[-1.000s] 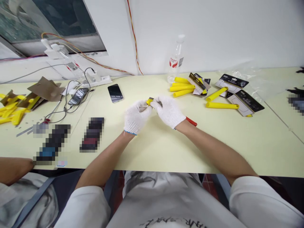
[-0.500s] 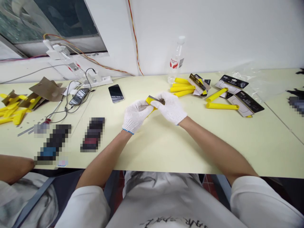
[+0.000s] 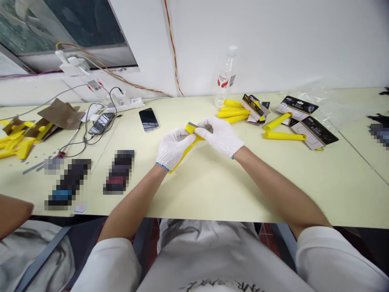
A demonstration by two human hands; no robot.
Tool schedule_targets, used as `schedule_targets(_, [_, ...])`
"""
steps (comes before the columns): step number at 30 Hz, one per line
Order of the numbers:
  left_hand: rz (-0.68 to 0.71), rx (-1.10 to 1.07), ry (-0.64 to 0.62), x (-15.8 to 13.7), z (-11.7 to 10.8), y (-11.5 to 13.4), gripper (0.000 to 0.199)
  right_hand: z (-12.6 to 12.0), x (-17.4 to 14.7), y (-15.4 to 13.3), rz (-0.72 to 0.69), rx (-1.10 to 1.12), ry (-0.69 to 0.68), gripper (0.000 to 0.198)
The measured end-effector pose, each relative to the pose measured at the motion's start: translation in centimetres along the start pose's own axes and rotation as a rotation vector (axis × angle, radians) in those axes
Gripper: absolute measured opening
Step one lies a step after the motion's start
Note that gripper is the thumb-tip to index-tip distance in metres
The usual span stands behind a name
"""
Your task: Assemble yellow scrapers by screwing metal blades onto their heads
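In a white knit glove, my left hand [image 3: 174, 147] is closed round a yellow scraper [image 3: 191, 128] above the middle of the table. Its head with a grey metal edge points up past my fingertips, and the yellow handle runs down under my palm. My right hand [image 3: 220, 136], gloved too, pinches the scraper beside a small screw-like spot on the head. The right fingers hide part of the head.
Yellow scrapers with black-and-white cards [image 3: 316, 132] lie at the right, near a clear bottle [image 3: 225, 83]. A phone [image 3: 148, 119], a wired phone [image 3: 101, 123] and yellow pieces with brown cardboard [image 3: 59, 113] lie left. A neighbour's arm [image 3: 13, 213] shows at lower left.
The scraper has turned in my hands, so its handle now shows below my left palm. My right hand has shifted slightly to the right. The neighbour's arm has drawn back to the left.
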State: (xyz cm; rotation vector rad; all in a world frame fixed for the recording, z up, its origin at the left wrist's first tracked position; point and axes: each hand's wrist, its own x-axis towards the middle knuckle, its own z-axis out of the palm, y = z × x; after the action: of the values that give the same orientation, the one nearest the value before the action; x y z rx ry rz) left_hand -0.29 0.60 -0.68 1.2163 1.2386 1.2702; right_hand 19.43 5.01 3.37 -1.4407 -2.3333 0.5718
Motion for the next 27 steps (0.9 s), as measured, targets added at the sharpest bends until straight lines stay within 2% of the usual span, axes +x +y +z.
schedule_targets(2, [-0.039, 0.037, 0.054, 0.3, -0.4, 0.2, 0.029, -0.9, -0.4, 0.6, 0.058, 0.027, 0.1, 0.033])
schedule_targets(4, [-0.074, 0.064, 0.112, 0.7, -0.9, 0.2, 0.027, -1.7, -1.3, 1.6, 0.118, -0.056, 0.154, 0.035])
schedule_targets(6, [-0.089, 0.063, 0.175, 1.3, -1.3, 0.0, 0.025, -2.2, -2.4, 2.9, 0.202, -0.221, 0.069, 0.04])
schedule_targets(9, [-0.076, 0.066, 0.243, 2.2, -1.8, -0.5, 0.021, -1.7, -4.1, 5.0, 0.347, -0.41, -0.186, 0.052])
schedule_targets(12, [-0.031, 0.086, 0.284, 2.8, -2.3, -0.8, 0.017, -0.5, -5.0, 6.8, 0.387, -0.464, -0.317, 0.046])
schedule_targets(14, [0.002, 0.094, 0.316, 3.1, -2.8, -1.0, 0.015, 0.2, -5.1, 7.7, 0.384, -0.434, -0.308, 0.041])
schedule_targets(17, [0.028, 0.127, 0.35, 3.6, -3.5, -1.1, 0.012, 0.9, -5.2, 8.9, 0.364, -0.281, -0.191, 0.037])
schedule_targets(21, [0.039, 0.222, 0.377, 4.2, -4.1, -1.7, 0.008, 2.2, -5.8, 9.8, 0.158, 0.015, -0.032, 0.035])
schedule_targets(23, [0.067, 0.258, 0.382, 4.3, -4.1, -2.0, 0.009, 3.3, -6.0, 9.7, 0.084, 0.077, -0.037, 0.035])
schedule_targets(27, [0.129, 0.336, 0.356, 4.1, -4.0, -2.6, 0.013, 5.3, -6.1, 9.0, 0.067, 0.051, -0.089, 0.036])
